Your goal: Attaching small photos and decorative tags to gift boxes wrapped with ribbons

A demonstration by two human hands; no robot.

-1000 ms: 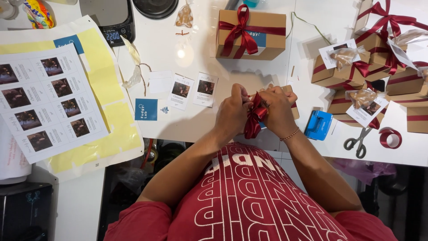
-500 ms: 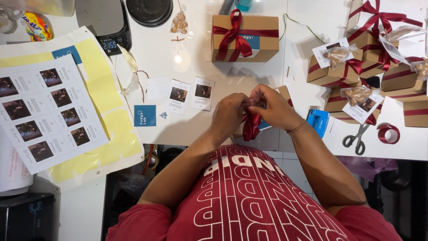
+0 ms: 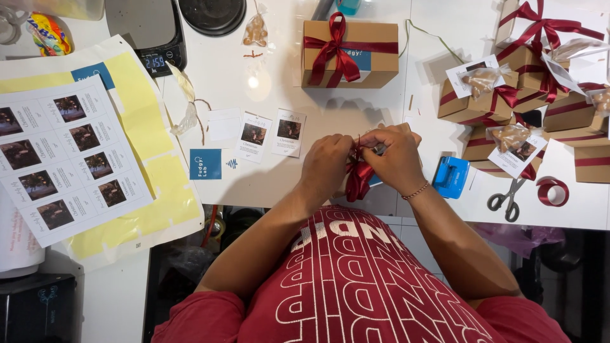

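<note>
Ribbon (image 3: 358,178), dark red and satiny, sits pinched between our two hands at the near edge of the white counter (image 3: 292,82), just in front of our chest. Our left hand (image 3: 327,166) is closed on the ribbon from the left, fingers curled in around its upper part. Our right hand (image 3: 395,159) is closed on it from the right, fingertips meeting the left hand's over the knot, with a thin bracelet at the wrist. A loop of the ribbon hangs down below the hands, over the counter's edge. Under the hands lies something brown with a bit of blue showing, mostly hidden, so we cannot tell what it is.

Farther back on the counter stands a closed brown box (image 3: 351,54), tied crosswise with a red bow (image 3: 340,51); what is inside it we cannot see. To the right is a heap of similar brown boxes (image 3: 521,82), all shut and ribboned, several with a small clear bag of brown pieces (image 3: 481,79) and a printed card lying on top. Near our right hand lie a blue tape dispenser (image 3: 450,177), grey scissors (image 3: 506,199) and a roll of red ribbon (image 3: 553,191). Left of our hands lie two small picture cards (image 3: 271,134) and a blue square label (image 3: 205,164). At the far left a sheet of picture labels (image 3: 60,155) rests on yellow backing paper (image 3: 149,127), with a kitchen scale (image 3: 146,32) beyond it.
</note>
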